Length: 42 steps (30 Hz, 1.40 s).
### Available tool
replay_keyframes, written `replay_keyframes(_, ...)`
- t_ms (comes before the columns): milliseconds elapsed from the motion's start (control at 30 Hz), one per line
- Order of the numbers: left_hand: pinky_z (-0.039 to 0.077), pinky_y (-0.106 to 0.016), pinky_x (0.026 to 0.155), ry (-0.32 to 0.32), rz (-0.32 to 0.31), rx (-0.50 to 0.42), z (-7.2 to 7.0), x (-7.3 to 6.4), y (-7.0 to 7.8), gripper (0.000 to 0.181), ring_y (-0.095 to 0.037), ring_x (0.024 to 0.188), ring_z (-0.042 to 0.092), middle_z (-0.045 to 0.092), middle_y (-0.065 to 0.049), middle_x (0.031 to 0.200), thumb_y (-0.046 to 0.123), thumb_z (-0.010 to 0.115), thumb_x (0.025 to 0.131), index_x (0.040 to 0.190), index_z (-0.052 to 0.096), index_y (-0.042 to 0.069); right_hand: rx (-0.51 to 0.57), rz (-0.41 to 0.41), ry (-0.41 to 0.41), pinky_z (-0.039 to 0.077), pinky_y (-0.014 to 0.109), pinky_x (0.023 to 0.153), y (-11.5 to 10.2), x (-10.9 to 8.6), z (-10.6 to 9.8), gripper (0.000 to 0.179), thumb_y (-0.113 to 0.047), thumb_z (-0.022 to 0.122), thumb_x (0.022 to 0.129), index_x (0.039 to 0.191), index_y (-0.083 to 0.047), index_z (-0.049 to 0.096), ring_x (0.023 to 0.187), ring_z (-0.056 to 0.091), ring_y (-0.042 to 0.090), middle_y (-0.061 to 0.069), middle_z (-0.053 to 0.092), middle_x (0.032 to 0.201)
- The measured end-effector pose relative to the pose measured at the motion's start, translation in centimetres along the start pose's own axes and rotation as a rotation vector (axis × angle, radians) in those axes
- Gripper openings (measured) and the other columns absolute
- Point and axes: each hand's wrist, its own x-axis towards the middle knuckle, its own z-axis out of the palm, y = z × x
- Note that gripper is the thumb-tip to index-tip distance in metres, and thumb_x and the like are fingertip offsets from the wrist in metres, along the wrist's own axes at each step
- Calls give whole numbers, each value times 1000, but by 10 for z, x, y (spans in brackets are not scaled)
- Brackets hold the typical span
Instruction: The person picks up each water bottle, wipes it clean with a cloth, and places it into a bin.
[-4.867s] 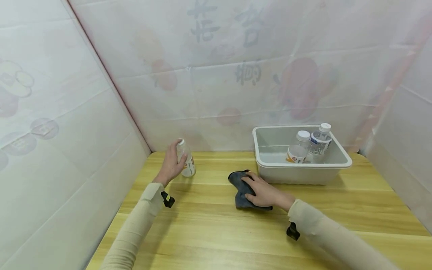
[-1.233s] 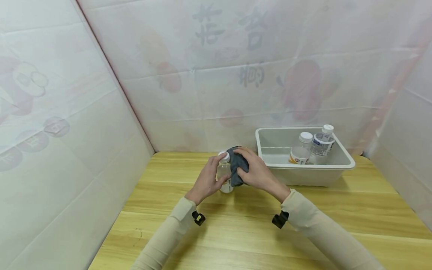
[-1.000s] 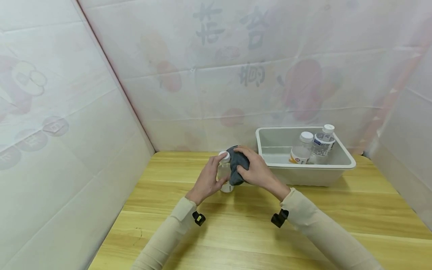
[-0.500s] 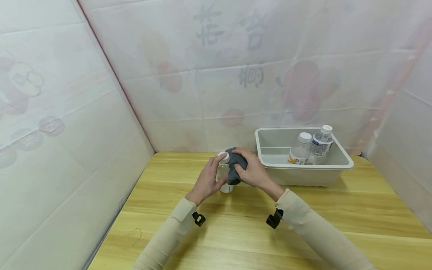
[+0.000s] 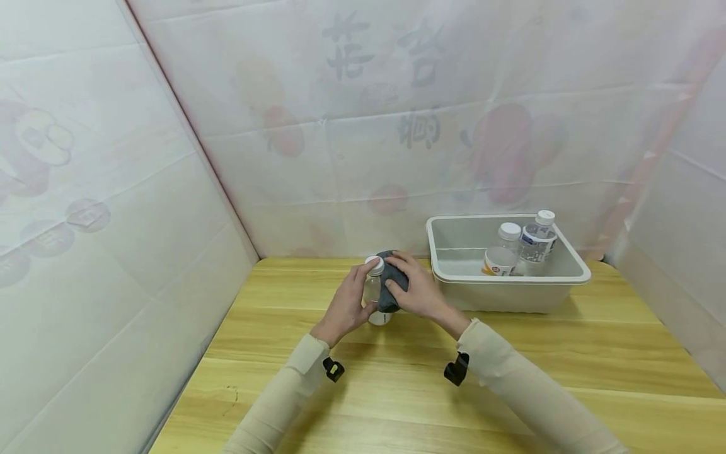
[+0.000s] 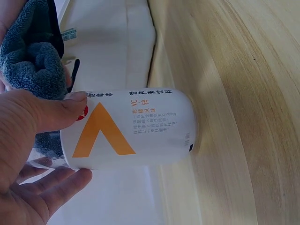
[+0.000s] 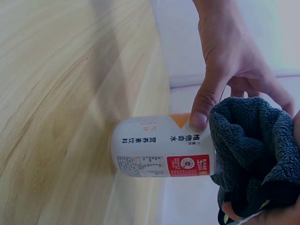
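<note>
A clear plastic bottle (image 5: 372,289) with a white cap and a white label stands upright on the wooden table. My left hand (image 5: 345,307) grips it from the left, thumb on the label (image 6: 117,131) and fingers up near the cap. My right hand (image 5: 416,289) holds a bunched dark grey cloth (image 5: 391,291) against the right side of the bottle's upper part. In the right wrist view the thick towelling cloth (image 7: 248,140) folds over the bottle just above its label. The cloth hides part of the bottle's shoulder.
Right of my hands stands a light grey plastic tub (image 5: 510,293) near the back of the table (image 5: 397,391). Two bottles stand in it, one with an orange-and-white label (image 5: 500,260), the other with a blue-and-white label (image 5: 535,243). Printed white sheets (image 5: 340,157) wall in the table.
Earlier, the bottle stood farther left and the cloth lay on the table under my right hand. Both came together midway. Over the last second, my right hand and cloth shifted slightly left round the bottle.
</note>
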Motion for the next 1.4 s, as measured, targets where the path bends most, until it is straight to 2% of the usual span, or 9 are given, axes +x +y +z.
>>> replay_keyframes(200, 55, -47, 102, -7, -2, -6, 0, 0, -1, 100, -35, 125, 59, 50, -20, 141, 7, 85, 81, 158, 23, 20, 8, 10, -48, 48, 59, 106, 4, 1, 2, 58, -22, 67, 97, 149, -4, 50, 139, 46, 48, 21, 36, 160)
replay_keyframes(367, 55, -48, 102, -28, -8, -7, 0, 1, -1, 100, -35, 126, 59, 49, -20, 142, 5, 84, 82, 158, 21, 20, -10, 29, -64, 47, 59, 107, 6, 2, 4, 65, -26, 72, 95, 150, -3, 48, 138, 46, 49, 21, 35, 160)
replay_keyframes(700, 55, -48, 100, -32, -26, -4, 1, -1, -1, 101, -36, 124, 59, 50, -20, 142, 4, 84, 81, 158, 21, 21, -1, 53, -89, 44, 60, 110, 6, 2, 5, 68, -28, 75, 93, 151, -5, 47, 140, 45, 48, 20, 34, 160)
replay_keyframes(933, 58, -46, 90, -31, -28, -4, 0, -1, -1, 101, -33, 115, 62, 50, -20, 141, 6, 84, 82, 159, 22, 21, -21, 45, -98, 45, 60, 109, 7, 2, 5, 70, -29, 76, 93, 152, -6, 45, 139, 46, 49, 20, 33, 160)
replay_keyframes(1167, 56, -48, 100, -35, -19, -12, -1, -1, -1, 101, -35, 124, 60, 50, -20, 142, 6, 84, 82, 159, 22, 22, -35, 55, -109, 46, 59, 108, 8, 3, 4, 73, -28, 77, 92, 153, -7, 44, 137, 47, 48, 21, 32, 161)
replay_keyframes(1400, 57, -47, 98, -38, -24, -14, -1, 0, -3, 101, -35, 122, 61, 50, -20, 143, 7, 85, 81, 159, 22, 22, -46, 50, -113, 47, 59, 108, 8, 3, 4, 75, -27, 77, 92, 155, -8, 42, 137, 47, 49, 22, 31, 161)
